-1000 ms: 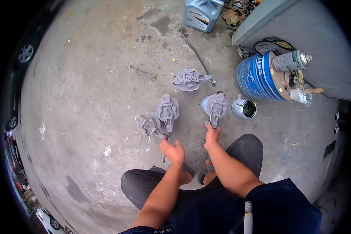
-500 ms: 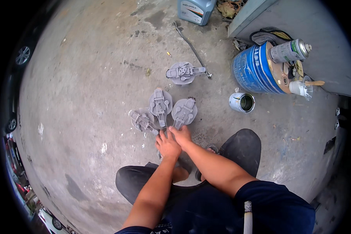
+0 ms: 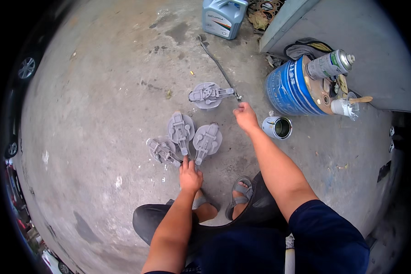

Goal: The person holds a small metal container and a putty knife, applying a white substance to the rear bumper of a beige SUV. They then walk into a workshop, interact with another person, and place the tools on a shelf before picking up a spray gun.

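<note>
Several grey, round cast parts with narrow bracket arms lie on the concrete. Three cluster together: a left one (image 3: pixel 163 150), a middle one (image 3: pixel 181 129) and a right one (image 3: pixel 207 140). A separate grey part (image 3: pixel 208 95) lies farther off. My left hand (image 3: pixel 191 177) is at the near ends of the middle and right parts, fingers bent together; what they grip is hidden. My right hand (image 3: pixel 246 118) reaches forward, thumb and forefinger slightly apart, nothing visible between them. It is just short of the near end of a long dark metal bar (image 3: pixel 220 67), beside the separate part.
An open paint tin (image 3: pixel 277 127) stands right of my right hand. Behind it, a blue drum (image 3: pixel 290 86) carries a spray can (image 3: pixel 331 64) and a plastic cup (image 3: pixel 347 106). A grey-blue jug (image 3: pixel 224 19) is at the back. My sandalled feet (image 3: pixel 239 196) are close by.
My right hand has left the near ends of the clustered parts and moved forward and right toward the bar. My left hand stays by the cluster. The view has shifted slightly.
</note>
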A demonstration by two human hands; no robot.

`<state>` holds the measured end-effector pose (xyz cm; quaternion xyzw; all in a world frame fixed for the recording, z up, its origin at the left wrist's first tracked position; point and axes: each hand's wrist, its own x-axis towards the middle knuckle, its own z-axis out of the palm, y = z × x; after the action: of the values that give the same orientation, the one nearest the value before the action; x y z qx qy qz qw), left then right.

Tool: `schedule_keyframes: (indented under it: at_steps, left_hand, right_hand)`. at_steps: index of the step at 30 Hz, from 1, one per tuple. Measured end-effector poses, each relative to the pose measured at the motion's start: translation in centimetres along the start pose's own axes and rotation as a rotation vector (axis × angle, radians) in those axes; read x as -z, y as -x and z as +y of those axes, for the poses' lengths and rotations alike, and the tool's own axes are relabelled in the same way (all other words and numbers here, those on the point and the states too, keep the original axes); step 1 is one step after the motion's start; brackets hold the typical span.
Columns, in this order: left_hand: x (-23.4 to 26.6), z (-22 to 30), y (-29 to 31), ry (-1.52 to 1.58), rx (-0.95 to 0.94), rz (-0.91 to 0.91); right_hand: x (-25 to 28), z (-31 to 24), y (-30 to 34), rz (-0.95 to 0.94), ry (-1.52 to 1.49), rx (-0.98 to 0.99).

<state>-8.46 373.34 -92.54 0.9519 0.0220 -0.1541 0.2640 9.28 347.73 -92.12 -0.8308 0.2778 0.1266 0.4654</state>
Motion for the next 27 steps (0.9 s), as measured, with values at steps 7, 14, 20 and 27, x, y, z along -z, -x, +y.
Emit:
schedule_keyframes:
  at_steps: [7,14,20,27]
  left_hand:
    - [1.2,-1.0,-0.6,0.051,-0.041,-0.138]
    - [2.1,-1.1,-2.5,-0.23,-0.009,-0.507]
    - [0.0,-1.3,-3.6,-0.277,0.091,-0.559]
    - [1.4,-2.7,-4.5,-0.186,0.039,-0.386]
  right_hand:
    - [-0.6,0.0,-8.0,-0.164,0.449,0.305]
    - [-0.9,-1.6,-9.9,-0.394,0.556,0.358]
    - [0.4,-7.6,-5.9,-0.428,0.487,0.421]
    - [8.8,-9.3,3.2,-0.253,0.325,0.291]
